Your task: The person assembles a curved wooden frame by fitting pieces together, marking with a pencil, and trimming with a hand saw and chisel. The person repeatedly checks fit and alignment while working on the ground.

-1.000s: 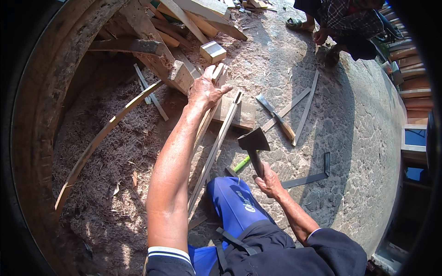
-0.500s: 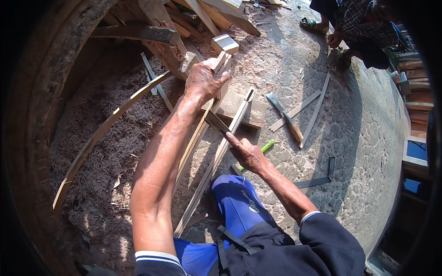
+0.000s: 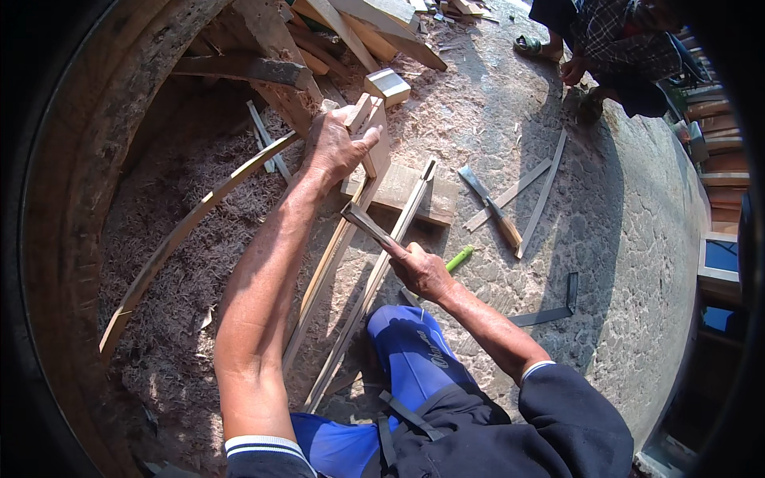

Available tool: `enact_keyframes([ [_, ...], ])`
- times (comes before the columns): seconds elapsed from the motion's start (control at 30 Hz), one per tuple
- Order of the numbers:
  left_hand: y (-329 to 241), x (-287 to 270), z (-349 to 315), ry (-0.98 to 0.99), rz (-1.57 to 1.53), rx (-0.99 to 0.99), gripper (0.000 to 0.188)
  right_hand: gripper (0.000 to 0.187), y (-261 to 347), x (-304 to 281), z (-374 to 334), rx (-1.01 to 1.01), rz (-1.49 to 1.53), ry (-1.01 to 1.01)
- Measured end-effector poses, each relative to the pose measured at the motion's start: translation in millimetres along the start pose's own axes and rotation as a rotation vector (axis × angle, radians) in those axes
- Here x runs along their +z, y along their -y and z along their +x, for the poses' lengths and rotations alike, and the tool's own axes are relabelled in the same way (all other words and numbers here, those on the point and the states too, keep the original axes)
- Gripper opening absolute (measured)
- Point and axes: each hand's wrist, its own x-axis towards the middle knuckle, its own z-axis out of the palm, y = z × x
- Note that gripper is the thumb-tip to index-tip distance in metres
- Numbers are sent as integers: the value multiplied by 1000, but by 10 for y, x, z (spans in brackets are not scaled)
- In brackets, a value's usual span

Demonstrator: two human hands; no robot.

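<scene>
Sunlit rough ground, shavings. Left hand fingers clamped on timber piece; right hand's wrapped round hatchet, swung in from right, now near long strip; contact unclear.

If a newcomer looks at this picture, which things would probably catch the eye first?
Probably the bright blue trouser leg at the lower centre. Next come the hands near the middle: the right hand holding a hatchet, and the left hand gripping a pale wooden piece farther up. The bright green handle stands out just right of centre.
</scene>
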Motion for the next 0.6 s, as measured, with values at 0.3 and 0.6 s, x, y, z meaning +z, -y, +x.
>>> enact_keyframes([
  [0.3,-33,-174,-98,-9,99,-62,36,76,33,159,25,0,-58,41],
  [0.6,-67,-197,-61,20,127,-66,33,71,-3,79,39,-6,-103,102],
])
